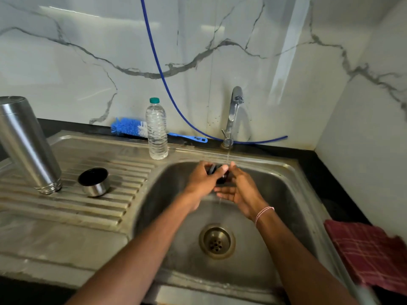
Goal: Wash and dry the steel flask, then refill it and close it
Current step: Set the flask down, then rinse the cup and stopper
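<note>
1. Left hand pinches the small dark stopper under the running tap. Right hand is flat-fingered just beneath it.
2. Steel flask stands mouth-down on the drainboard, well off to the left, so the left hand's nearer.

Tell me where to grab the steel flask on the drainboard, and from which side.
Probably best: wrap the fingers round the smooth middle of the steel flask, coming from the sink side. It stands mouth-down on the ribbed drainboard, so the threaded neck is low and narrow, and the steel cup sits close beside it.
</note>
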